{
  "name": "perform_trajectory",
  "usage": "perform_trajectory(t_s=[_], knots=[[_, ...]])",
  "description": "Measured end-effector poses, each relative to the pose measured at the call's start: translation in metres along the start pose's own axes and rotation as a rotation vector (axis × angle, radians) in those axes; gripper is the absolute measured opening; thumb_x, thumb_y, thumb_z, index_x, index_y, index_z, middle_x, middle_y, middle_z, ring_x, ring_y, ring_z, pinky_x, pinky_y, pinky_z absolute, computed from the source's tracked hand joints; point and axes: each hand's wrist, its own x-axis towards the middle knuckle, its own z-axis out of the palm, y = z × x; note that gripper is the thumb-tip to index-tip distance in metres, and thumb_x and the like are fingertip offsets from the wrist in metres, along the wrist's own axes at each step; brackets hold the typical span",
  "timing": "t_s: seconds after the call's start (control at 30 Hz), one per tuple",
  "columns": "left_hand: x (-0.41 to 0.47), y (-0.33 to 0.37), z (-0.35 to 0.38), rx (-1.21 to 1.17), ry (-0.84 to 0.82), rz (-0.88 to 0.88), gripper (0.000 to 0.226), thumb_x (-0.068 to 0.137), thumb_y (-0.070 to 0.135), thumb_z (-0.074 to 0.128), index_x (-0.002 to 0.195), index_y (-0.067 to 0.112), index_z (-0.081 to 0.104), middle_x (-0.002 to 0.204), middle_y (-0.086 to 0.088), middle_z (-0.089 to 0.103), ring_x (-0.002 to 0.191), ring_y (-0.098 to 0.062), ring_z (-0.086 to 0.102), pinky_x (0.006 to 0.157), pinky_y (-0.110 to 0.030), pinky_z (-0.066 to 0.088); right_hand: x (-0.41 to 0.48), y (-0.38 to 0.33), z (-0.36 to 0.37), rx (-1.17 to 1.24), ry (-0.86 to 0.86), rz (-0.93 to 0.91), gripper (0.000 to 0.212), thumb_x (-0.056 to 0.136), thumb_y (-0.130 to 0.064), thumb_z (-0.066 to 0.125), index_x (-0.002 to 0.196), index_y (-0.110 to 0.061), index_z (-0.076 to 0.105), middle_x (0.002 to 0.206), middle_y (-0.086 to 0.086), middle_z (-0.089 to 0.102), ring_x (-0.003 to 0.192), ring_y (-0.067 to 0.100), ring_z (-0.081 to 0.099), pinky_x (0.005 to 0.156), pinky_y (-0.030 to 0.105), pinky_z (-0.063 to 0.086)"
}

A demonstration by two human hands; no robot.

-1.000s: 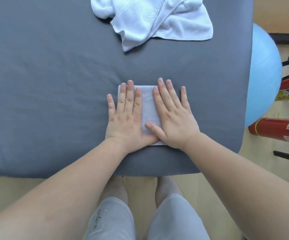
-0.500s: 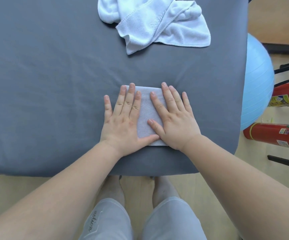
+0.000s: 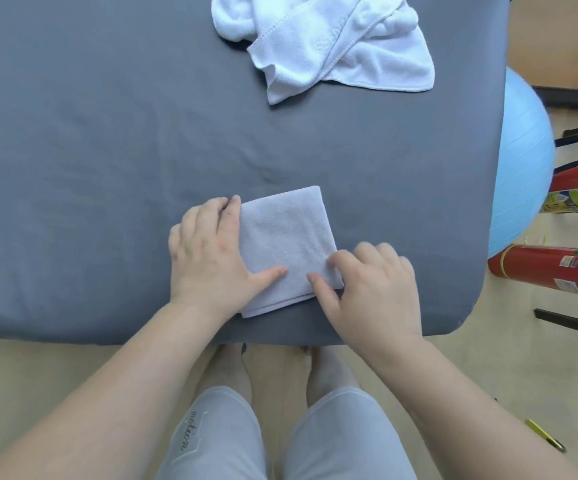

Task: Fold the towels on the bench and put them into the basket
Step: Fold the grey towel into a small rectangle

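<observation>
A small pale grey towel point(image 3: 285, 237), folded into a square, lies near the front edge of the grey bench point(image 3: 90, 168). My left hand point(image 3: 207, 251) grips its left edge, fingers curled under the far corner and thumb on top. My right hand point(image 3: 370, 289) pinches its near right corner, thumb on top and fingers curled at the edge. A crumpled white towel point(image 3: 332, 43) lies unfolded at the back of the bench. No basket is in view.
A light blue exercise ball point(image 3: 519, 161) sits right of the bench. Two red fire extinguishers point(image 3: 550, 271) lie on the floor beside it. My legs and feet stand below the bench's front edge. Black bars cross the floor at the right.
Both hands were pressing flat on the folded grey towel. They have since slid apart to its left and right edges and curled around them. The view has shifted back a little.
</observation>
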Motion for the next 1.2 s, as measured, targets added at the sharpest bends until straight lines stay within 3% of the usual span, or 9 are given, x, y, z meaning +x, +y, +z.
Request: perform_trajectory(t_s=[0.13,0.23,0.53,0.67,0.77,0.93,1.03,1.1,1.2], knots=[[0.019,-0.013,-0.014,-0.057,-0.097,0.087,0.111,0.056,0.072,0.078,0.148,0.021,0.042,0.131,0.004,0.046,0.127,-0.023,0.037,0.110,-0.040,0.028,0.041,-0.001,-0.004,0.123,-0.055,-0.170,0.072,0.075,-0.044,0.079,0.137,-0.016,0.055,0.130,0.008,0.055,0.118,0.033,0.053,0.094,0.045,0.046],[0.040,-0.013,-0.027,-0.024,-0.196,0.141,0.092,0.054,0.069,0.082,0.131,0.029,0.052,0.115,0.007,0.050,0.114,-0.021,0.042,0.101,-0.037,0.036,0.083,-0.008,-0.007,0.008,-0.328,-0.328,0.104,0.076,-0.049,0.079,0.159,-0.019,0.024,0.151,0.003,0.040,0.141,0.028,0.035,0.112,0.041,0.030],[0.082,0.014,-0.045,0.237,-0.332,0.388,0.036,0.068,0.046,0.078,0.088,0.024,0.057,0.080,0.008,0.054,0.083,-0.021,0.053,0.069,-0.033,0.035,0.137,-0.018,-0.019,-0.162,-0.612,-0.447,0.068,0.062,-0.048,0.088,0.113,-0.027,0.048,0.100,-0.005,0.049,0.095,0.022,0.054,0.073,0.035,0.042],[0.093,0.020,-0.052,0.240,-0.166,0.455,0.022,0.078,0.028,0.065,0.079,0.023,0.044,0.065,0.007,0.038,0.068,-0.025,0.041,0.064,-0.034,0.029,0.144,-0.016,-0.023,-0.211,-0.479,-0.402,0.042,0.071,-0.039,0.083,0.090,-0.021,0.049,0.090,-0.001,0.041,0.085,0.027,0.050,0.067,0.035,0.038],[0.098,0.016,-0.055,0.225,-0.022,0.434,0.024,0.076,0.011,0.061,0.081,0.019,0.039,0.061,0.004,0.035,0.062,-0.029,0.039,0.058,-0.034,0.024,0.140,-0.011,-0.025,-0.131,-0.186,-0.317,0.045,0.068,-0.036,0.083,0.095,-0.016,0.053,0.094,0.003,0.044,0.086,0.028,0.044,0.071,0.038,0.034],[0.080,0.010,-0.047,0.167,0.212,0.558,0.051,0.050,-0.004,0.067,0.074,0.019,0.028,0.055,0.002,0.027,0.048,-0.024,0.025,0.050,-0.028,0.014,0.108,-0.005,-0.012,0.002,-0.146,-0.295,0.080,0.062,-0.025,0.087,0.134,-0.019,0.054,0.102,0.007,0.057,0.088,0.033,0.052,0.077,0.045,0.047],[0.064,0.004,-0.036,0.086,0.286,0.574,0.037,0.051,-0.002,0.063,0.075,0.015,0.040,0.061,-0.001,0.039,0.053,-0.026,0.035,0.050,-0.032,0.029,0.093,-0.003,0.007,0.049,0.049,-0.324,0.048,0.065,-0.008,0.077,0.111,-0.010,0.063,0.094,0.010,0.054,0.074,0.031,0.044,0.065,0.046,0.046],[0.050,-0.003,-0.021,0.078,0.308,0.567,0.037,0.067,0.012,0.063,0.104,0.007,0.065,0.098,-0.011,0.069,0.086,-0.033,0.065,0.077,-0.044,0.052,0.085,-0.001,0.018,0.090,0.156,-0.342,0.032,0.073,-0.002,0.068,0.104,-0.007,0.066,0.094,0.012,0.055,0.073,0.030,0.043,0.064,0.045,0.046],[0.028,-0.009,-0.008,0.095,0.200,0.532,0.063,0.086,0.033,0.058,0.142,0.005,0.052,0.149,-0.019,0.048,0.137,-0.038,0.046,0.112,-0.057,0.034,0.072,0.004,0.027,0.089,0.266,-0.374,0.032,0.085,0.000,0.060,0.115,-0.006,0.069,0.111,0.016,0.064,0.089,0.037,0.057,0.075,0.047,0.049]])
